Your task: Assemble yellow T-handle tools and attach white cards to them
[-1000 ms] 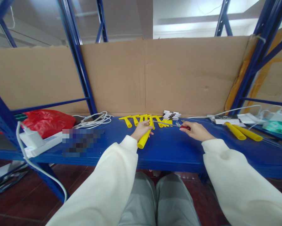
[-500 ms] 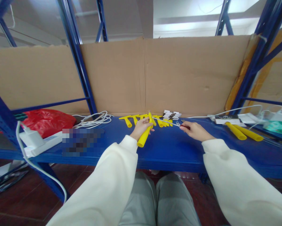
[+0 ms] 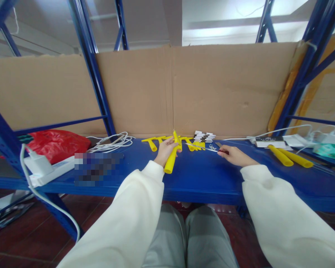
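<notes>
Yellow T-shaped piece, gripped in your left hand at mid-frame, seems angled to present its upper end to the screwdriver your right hand grips.

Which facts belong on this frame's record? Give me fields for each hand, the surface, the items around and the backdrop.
left hand: gripping a yellow T-shaped handle, its open round end toward the camera
right hand: holding a red-handled screwdriver, tip pointing leftward
surface: blue shelf
back: row of yellow T-shaped pieces; stack of black-and-white items; small pale bits, too small to identify
left side: red plastic bag, white power strip, coiled white cable
right side: two yellow tubular pieces
backdrop: cardboard panel
</notes>
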Demonstrator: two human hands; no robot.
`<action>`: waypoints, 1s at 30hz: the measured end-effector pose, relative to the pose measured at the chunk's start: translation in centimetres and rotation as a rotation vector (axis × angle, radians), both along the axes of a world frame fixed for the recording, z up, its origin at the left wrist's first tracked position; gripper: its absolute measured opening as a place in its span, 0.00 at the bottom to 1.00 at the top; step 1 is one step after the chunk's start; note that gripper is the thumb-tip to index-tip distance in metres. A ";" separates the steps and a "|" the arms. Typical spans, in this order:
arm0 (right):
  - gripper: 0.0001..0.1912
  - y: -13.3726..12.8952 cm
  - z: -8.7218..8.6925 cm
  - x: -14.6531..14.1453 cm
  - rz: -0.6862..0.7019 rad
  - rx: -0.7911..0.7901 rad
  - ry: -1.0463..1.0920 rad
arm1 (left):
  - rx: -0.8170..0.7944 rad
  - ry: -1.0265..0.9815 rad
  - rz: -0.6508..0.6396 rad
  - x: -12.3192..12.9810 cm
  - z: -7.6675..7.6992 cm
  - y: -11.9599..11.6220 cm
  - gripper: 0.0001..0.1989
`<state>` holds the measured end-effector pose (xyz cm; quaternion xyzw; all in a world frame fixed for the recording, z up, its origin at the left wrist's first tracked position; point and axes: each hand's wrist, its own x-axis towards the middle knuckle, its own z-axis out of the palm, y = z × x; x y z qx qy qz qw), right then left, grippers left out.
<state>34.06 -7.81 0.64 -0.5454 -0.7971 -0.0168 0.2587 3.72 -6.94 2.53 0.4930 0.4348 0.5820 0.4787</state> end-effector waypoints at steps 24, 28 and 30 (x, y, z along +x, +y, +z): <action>0.12 0.3 -0.1 0.1 -0.349 -0.176 -0.144 | 0.333 0.645 0.131 1.0 -1.5 2.1 0.17; 0.10 0.4 -0.3 0.3 -0.329 -0.152 -0.153 | 0.364 0.852 0.152 2.1 -1.2 3.2 0.20; 0.10 0.5 -0.3 0.3 -0.329 -0.156 -0.158 | 0.353 0.937 0.161 2.5 -1.0 3.6 0.20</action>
